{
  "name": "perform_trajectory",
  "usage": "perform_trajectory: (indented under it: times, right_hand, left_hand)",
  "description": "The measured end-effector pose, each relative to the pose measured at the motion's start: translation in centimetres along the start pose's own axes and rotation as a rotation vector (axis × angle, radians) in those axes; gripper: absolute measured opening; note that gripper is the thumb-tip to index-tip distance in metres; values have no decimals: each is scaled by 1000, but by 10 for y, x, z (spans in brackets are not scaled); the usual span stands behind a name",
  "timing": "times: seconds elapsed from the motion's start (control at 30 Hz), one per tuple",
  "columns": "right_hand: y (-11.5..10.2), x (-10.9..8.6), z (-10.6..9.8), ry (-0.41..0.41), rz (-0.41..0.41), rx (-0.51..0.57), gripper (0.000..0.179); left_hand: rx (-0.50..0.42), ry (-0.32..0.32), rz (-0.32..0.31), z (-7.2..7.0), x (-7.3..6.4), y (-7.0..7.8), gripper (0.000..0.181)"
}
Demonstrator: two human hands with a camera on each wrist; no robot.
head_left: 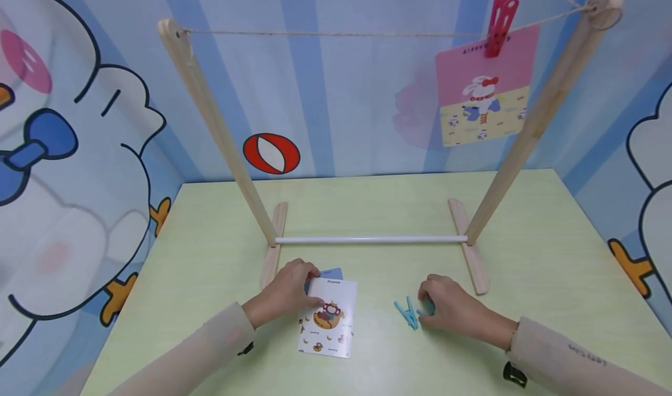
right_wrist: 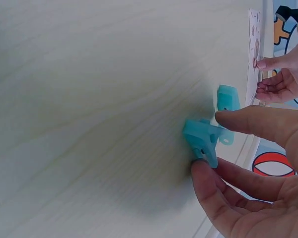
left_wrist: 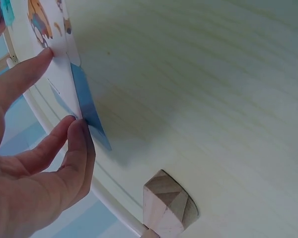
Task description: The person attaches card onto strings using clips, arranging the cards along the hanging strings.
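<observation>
Your head camera looks forward and down across the surface (head_left: 367,209). Your wrist cameras sit close, tipped sideways; both catch your left hand (head_left: 285,288).

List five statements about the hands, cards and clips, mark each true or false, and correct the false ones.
1. A pink and yellow card hangs from the string. True.
2. The clip on that card is green. False: it is a red clip.
3. The left hand pinches the monkey card. True.
4. The right hand has a teal clip between thumb and fingers. True.
5. Another clip of that colour hangs on the string. False: the second teal clip is on the table.
</observation>
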State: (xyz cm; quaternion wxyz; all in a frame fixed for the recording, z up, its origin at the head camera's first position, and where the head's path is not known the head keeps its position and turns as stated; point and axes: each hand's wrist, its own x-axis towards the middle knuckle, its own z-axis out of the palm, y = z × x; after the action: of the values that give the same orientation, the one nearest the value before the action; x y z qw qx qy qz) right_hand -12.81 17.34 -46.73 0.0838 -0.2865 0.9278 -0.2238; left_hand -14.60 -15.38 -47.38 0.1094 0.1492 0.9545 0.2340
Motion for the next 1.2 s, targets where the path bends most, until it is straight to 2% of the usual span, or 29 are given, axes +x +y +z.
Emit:
perform_trajectory:
  times: [0.27,0.53,0.9,1.2]
  right_hand:
    - [1,2,2,13,19,8,23]
    - [4,2,1,25,24,81,17]
    - [6,1,-9,-13,42,191,14]
    - [17,2,-8,-13,75,258,10]
  left_hand:
    - [-34,-25,-5,-2,3,-2,53]
    - [-64,-25,3,-1,6,-5,51]
    - [-77,-10,11,-1,6,-6,49]
    - [-169,-33,3,-1,7,-9,50]
